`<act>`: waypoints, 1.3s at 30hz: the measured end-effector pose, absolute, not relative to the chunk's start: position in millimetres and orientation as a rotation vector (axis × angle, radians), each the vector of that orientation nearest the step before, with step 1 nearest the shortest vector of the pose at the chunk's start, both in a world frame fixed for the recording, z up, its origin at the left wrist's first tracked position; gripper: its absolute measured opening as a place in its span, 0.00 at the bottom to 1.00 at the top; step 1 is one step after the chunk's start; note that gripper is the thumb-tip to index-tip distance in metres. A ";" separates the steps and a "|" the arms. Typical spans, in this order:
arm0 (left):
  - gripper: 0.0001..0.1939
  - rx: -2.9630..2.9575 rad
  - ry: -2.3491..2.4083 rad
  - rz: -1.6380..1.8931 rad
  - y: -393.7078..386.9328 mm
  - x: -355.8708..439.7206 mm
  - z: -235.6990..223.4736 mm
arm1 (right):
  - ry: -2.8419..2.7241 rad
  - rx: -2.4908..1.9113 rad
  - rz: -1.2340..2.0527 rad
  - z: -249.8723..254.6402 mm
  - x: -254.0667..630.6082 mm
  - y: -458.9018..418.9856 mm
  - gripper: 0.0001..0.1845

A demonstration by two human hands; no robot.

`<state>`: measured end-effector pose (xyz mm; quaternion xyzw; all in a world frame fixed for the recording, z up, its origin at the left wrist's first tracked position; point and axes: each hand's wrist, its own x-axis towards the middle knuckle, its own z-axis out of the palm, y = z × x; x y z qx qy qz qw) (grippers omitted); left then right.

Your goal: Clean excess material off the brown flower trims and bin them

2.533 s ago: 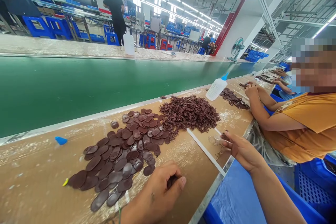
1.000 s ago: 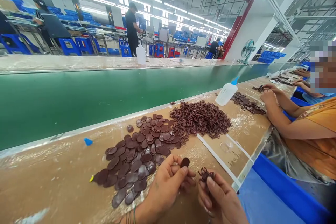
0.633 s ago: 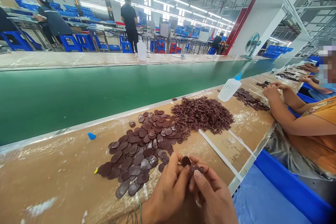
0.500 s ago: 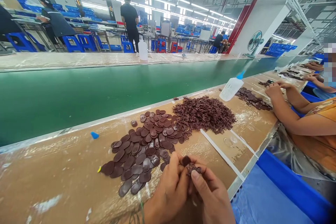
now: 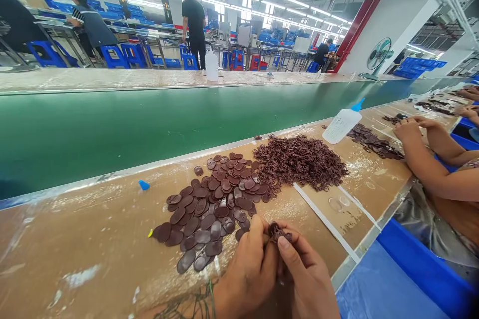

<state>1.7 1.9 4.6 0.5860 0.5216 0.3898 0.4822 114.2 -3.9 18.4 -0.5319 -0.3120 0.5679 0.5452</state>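
Close together above the table's near edge, my left hand (image 5: pixel 247 259) and my right hand (image 5: pixel 309 269) are both closed around a small dark brown curly piece (image 5: pixel 280 233). My right thumb presses on its near side, and a smooth rounded dark part shows at its top. Fingers hide the rest, so I cannot tell whether an oval disc is joined to it. Just beyond my left hand lies a spread of flat brown oval discs (image 5: pixel 209 209). Behind and to the right of them is a heap of brown curly pieces (image 5: pixel 301 162).
A white squeeze bottle (image 5: pixel 341 126) with a blue nozzle leans behind the heap. A small blue cap (image 5: pixel 143 185) lies left. Beyond runs a green conveyor belt (image 5: pixel 112 129). At right, a co-worker's arms (image 5: pixel 430 144) work over more discs; a blue bin (image 5: pixel 411 269) is below.
The brown piece has turned between my fingers: the dark disc-like part at its top shows less plainly. The whole view has shifted slightly, moving the scene to the right.
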 end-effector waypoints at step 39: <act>0.09 2.067 1.357 0.730 -0.5 -6.1 23.6 | -0.332 -1.050 1.672 12.6 122.5 -4.1 0.17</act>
